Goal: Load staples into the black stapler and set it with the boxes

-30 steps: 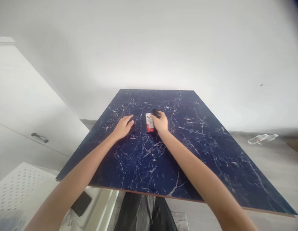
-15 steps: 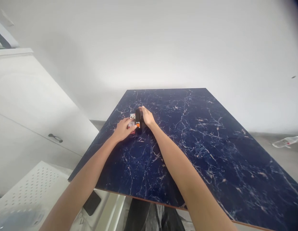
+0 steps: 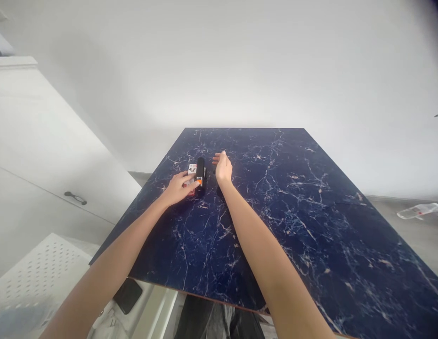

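Note:
A small black device with an orange button [image 3: 200, 174] lies on the dark blue marbled tabletop [image 3: 282, 216], beside a small red and white box [image 3: 191, 170]. My left hand [image 3: 179, 186] rests against both, its fingers curled over the box and its thumb by the orange button. My right hand [image 3: 223, 167] hovers just right of the black device with its fingers stretched out and apart, holding nothing.
A white cabinet with a dark handle [image 3: 75, 197] stands to the left. Below the table's near left corner are a white perforated panel [image 3: 35, 278] and a dark phone [image 3: 127, 295]. A crumpled plastic bottle [image 3: 418, 210] lies on the floor at right.
The box and black device moved left across the table. My right hand let go of the black device and drew off to the right, opening. My left hand closed in on the box.

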`<state>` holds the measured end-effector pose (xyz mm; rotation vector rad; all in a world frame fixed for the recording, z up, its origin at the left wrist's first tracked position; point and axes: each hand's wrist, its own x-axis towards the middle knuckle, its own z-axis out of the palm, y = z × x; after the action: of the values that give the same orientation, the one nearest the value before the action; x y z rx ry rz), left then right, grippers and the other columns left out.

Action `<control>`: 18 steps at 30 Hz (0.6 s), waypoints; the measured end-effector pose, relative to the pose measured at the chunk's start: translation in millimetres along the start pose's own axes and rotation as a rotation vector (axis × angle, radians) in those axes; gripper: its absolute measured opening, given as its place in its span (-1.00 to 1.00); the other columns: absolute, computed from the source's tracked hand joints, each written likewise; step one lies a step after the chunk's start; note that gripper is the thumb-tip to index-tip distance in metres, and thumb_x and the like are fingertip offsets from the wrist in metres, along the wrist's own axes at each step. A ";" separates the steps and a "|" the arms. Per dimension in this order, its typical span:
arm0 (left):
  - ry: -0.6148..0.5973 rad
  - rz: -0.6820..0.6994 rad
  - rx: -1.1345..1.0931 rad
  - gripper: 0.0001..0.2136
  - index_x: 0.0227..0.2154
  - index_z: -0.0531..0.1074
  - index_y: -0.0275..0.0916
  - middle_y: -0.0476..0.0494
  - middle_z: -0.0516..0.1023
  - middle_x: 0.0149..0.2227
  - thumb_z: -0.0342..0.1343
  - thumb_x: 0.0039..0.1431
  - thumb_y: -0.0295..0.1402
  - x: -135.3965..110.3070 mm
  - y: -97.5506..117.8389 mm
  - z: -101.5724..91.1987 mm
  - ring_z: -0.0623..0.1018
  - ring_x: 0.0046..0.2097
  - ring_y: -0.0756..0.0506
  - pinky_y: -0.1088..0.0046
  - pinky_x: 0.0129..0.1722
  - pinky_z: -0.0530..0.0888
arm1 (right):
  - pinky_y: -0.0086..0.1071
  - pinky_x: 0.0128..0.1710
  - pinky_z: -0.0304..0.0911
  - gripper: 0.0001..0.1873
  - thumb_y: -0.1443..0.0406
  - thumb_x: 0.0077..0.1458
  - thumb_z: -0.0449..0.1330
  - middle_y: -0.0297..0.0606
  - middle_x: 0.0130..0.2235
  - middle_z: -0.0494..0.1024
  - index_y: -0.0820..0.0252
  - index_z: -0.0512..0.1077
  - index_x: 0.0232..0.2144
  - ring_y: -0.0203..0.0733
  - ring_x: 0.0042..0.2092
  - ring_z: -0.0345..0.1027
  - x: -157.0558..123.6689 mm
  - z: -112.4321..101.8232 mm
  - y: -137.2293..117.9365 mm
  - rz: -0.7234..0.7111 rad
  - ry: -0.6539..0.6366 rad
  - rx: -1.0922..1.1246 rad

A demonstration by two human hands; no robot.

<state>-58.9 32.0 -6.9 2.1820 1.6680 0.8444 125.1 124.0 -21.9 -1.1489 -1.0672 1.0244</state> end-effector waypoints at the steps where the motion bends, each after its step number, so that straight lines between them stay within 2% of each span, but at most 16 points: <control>1: -0.027 0.000 -0.017 -0.53 0.08 0.55 -0.09 -0.19 0.50 0.17 0.06 0.27 0.06 1.1 0.1 0.0 0.47 0.17 -0.28 0.10 0.21 0.39 | -0.23 -0.06 0.37 -0.42 -0.02 0.38 -0.21 -0.13 -0.11 0.61 0.18 0.49 -0.19 -0.07 -0.19 0.54 -1.0 1.1 -0.2 -0.002 0.002 -0.009; 5: -0.079 -0.020 -0.066 -0.54 0.08 0.55 -0.07 -0.13 0.52 0.15 0.10 0.25 0.05 6.4 -2.5 -0.7 0.48 0.16 -0.26 0.15 0.21 0.39 | -0.25 -0.13 0.36 -0.46 0.00 0.36 -0.19 -0.13 -0.17 0.58 0.17 0.45 -0.29 -0.10 -0.30 0.53 -3.1 3.7 -0.6 -0.015 0.077 -0.025; 11: -0.069 -0.061 -0.042 -0.60 0.00 0.60 -0.07 -0.13 0.56 0.07 0.13 0.24 0.02 7.2 0.3 -0.4 0.49 0.13 -0.25 0.15 0.19 0.39 | -0.30 -0.14 0.35 -0.41 0.03 0.36 -0.32 -0.13 -0.20 0.55 0.18 0.41 -0.24 -0.13 -0.29 0.49 -5.2 -0.9 -4.3 -0.018 0.227 -0.070; 14: 0.008 -0.070 0.068 -0.60 0.01 0.58 -0.10 -0.20 0.51 0.11 0.07 0.28 -0.01 3.1 10.4 9.0 0.47 0.15 -0.28 0.09 0.20 0.38 | -0.30 -0.13 0.35 -0.43 0.05 0.36 -0.31 -0.16 -0.21 0.56 0.16 0.43 -0.24 -0.13 -0.27 0.48 -4.6 -1.8 -3.1 -0.024 0.213 -0.099; 18: 0.137 -0.064 0.301 -0.57 -0.05 0.58 -0.16 -0.29 0.39 0.20 0.17 0.18 0.03 3.8 18.4 16.6 0.40 0.20 -0.39 -0.03 0.24 0.32 | -0.27 0.01 0.30 -0.66 0.25 0.26 -0.10 -0.20 -0.17 0.60 0.14 0.47 -0.19 -0.11 -0.12 0.48 -0.4 -1.7 2.0 -0.089 0.120 -0.232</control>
<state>-33.9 32.2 -9.2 2.2890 2.0367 0.7840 126.6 123.5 -24.2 -1.3203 -1.1514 0.7661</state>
